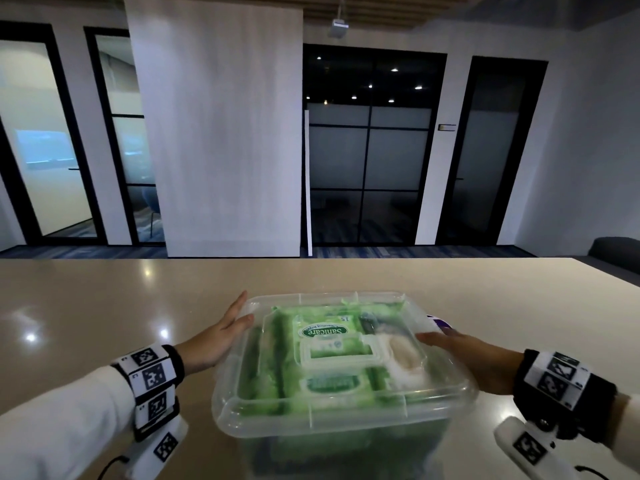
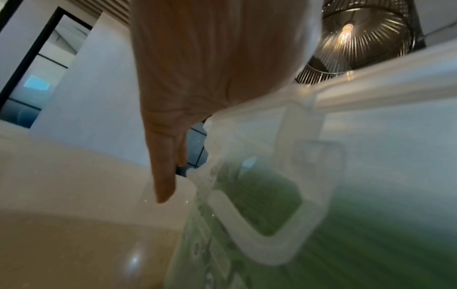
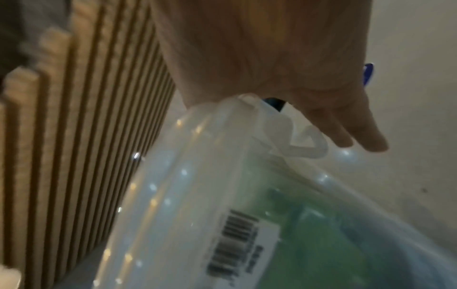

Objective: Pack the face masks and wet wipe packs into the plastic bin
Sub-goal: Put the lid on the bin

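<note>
A clear plastic bin (image 1: 311, 415) stands on the beige table with its clear lid on top. Green wet wipe packs (image 1: 323, 330) fill it, and a white face mask (image 1: 403, 355) lies at their right under the lid. My left hand (image 1: 225, 332) rests on the lid's left edge with straight fingers and the thumb on top. My right hand (image 1: 474, 358) lies flat on the lid's right edge. In the left wrist view the left hand's fingers (image 2: 163, 176) hang straight beside the bin's wall (image 2: 371, 136). In the right wrist view the right hand's fingers (image 3: 346, 121) stretch over the bin's side latch (image 3: 306, 148).
A small purple and white thing (image 1: 438, 322) lies on the table (image 1: 104, 306) just behind my right hand, mostly hidden. A barcode label (image 3: 242, 248) is stuck on the bin. Beyond the table's far edge are glass doors and a white panel.
</note>
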The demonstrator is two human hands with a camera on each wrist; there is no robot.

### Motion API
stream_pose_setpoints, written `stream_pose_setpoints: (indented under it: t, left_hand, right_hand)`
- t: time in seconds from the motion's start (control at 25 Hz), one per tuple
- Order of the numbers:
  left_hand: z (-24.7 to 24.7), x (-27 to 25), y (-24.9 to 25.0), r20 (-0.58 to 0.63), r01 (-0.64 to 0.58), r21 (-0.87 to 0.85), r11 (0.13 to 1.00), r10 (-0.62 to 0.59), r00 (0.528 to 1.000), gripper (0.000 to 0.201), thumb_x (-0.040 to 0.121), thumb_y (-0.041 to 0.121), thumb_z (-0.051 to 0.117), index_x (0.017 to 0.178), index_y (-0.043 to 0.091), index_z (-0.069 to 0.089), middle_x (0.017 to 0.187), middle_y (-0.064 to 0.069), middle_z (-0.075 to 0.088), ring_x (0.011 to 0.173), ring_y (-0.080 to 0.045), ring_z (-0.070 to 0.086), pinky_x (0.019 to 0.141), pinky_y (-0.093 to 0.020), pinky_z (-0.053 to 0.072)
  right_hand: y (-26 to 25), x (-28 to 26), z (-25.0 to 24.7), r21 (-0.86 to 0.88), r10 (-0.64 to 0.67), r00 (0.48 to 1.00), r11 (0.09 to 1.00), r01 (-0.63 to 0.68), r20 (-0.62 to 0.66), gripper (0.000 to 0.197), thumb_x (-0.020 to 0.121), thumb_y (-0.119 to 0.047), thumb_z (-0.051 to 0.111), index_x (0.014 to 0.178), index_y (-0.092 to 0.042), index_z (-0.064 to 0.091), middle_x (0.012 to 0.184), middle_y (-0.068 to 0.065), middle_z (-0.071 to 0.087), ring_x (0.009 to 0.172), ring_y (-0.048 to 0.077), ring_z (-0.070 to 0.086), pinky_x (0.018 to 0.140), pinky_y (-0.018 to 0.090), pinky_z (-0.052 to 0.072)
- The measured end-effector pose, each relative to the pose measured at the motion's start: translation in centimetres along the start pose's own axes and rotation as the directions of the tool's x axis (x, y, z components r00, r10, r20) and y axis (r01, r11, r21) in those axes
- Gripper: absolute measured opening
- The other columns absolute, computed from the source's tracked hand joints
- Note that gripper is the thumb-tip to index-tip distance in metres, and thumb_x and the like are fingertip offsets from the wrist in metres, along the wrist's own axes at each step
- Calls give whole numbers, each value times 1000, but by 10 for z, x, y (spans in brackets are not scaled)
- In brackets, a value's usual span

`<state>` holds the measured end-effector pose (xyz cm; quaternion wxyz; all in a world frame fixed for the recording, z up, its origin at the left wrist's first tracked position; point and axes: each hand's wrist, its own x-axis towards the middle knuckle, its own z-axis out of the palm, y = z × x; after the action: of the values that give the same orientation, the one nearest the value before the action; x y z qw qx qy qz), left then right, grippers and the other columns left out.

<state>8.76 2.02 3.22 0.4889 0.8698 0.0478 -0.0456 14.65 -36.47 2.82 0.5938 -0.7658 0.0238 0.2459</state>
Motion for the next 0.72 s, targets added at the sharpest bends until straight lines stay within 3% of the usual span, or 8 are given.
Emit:
stream_pose_setpoints:
  t: [0.08,0.16,0.24,0.32,0.36,0.48,0.56,0.72]
  left_hand:
    - [4,-8,2,-19,180,-68,981,-182,983,67,99,52,30,153,28,-2,157,-5,24,126,-32,49,80,-33,52]
    - [5,-14,1,84,367,-61,928,-361,929,75,88,72,27,145,24,33,132,-14,57,98,-31,65,62,-36,56]
    - [4,-16,0,168,442,-76,894,-425,889,78,79,82,26,116,21,59,104,-15,69,87,-32,69,59,-38,57]
    - [1,-13,-4,181,453,-71,888,-436,882,82,73,87,30,107,20,62,102,-17,70,87,-34,70,57,-38,57]
    - [1,-12,-4,184,458,-60,887,-441,878,86,70,89,31,109,19,62,105,-18,69,89,-35,70,58,-38,57]
    - [-2,-16,-3,187,425,-1,905,-417,890,85,74,88,27,110,18,62,110,-20,67,93,-37,68,68,-43,60]
    - [-5,-15,-2,161,388,67,919,-393,905,88,76,87,28,105,15,68,106,-22,70,92,-36,70,80,-48,58]
    - [-11,-12,7,0,263,268,927,-273,962,82,90,70,26,96,2,71,87,-18,73,79,-32,72,75,-36,59]
  right_hand:
    - [-1,-9,1,38,78,990,996,-83,114,41,82,-37,63,111,-8,64,93,15,70,74,27,68,73,38,54]
    - [2,-9,0,18,67,992,997,-69,108,43,78,-39,68,108,-6,67,91,15,71,73,27,68,72,37,54]
    - [1,-5,1,-48,15,1000,999,-16,-12,47,71,-39,79,105,-8,68,93,16,72,78,29,68,81,43,54]
    - [-2,-5,1,-168,-112,977,982,82,-181,35,74,-33,79,98,-10,69,90,14,74,79,26,69,82,44,55]
    - [-4,-6,2,-206,-162,960,972,115,-230,27,77,-29,78,94,-10,70,84,12,74,74,24,70,73,40,58]
    - [-9,-12,5,-185,-191,962,970,155,-194,19,83,-19,72,93,-3,68,74,9,72,61,20,69,54,28,54]
    - [-12,-15,7,-163,-199,972,971,177,-127,20,87,-15,67,98,1,66,78,12,73,62,20,69,54,27,54]
    - [-16,-19,10,-195,-219,972,960,199,-86,22,91,-16,62,96,5,64,76,12,70,60,17,67,56,27,56]
